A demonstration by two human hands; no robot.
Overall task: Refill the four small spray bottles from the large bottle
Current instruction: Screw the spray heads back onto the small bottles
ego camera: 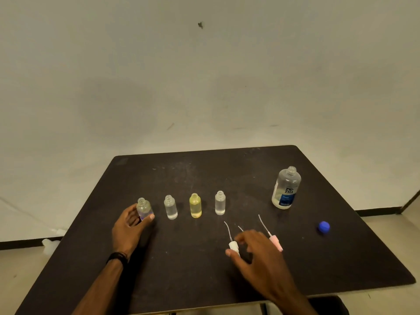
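Here left hand [129,226] grips leftmost bottle [143,209].

Four small spray bottles [195,205] stand in a row mid-table [204,280]. The large bottle [286,189] stands toward the right edge, its cap [323,227] nearer the front. Spray heads [234,245] lie before the row.

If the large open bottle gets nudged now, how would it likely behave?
The large bottle stands upright and uncapped, its blue cap lying apart on the table. Tall and narrow, it may tip; any tip would probably spill. The smooth plastic is likely somewhat slippery.
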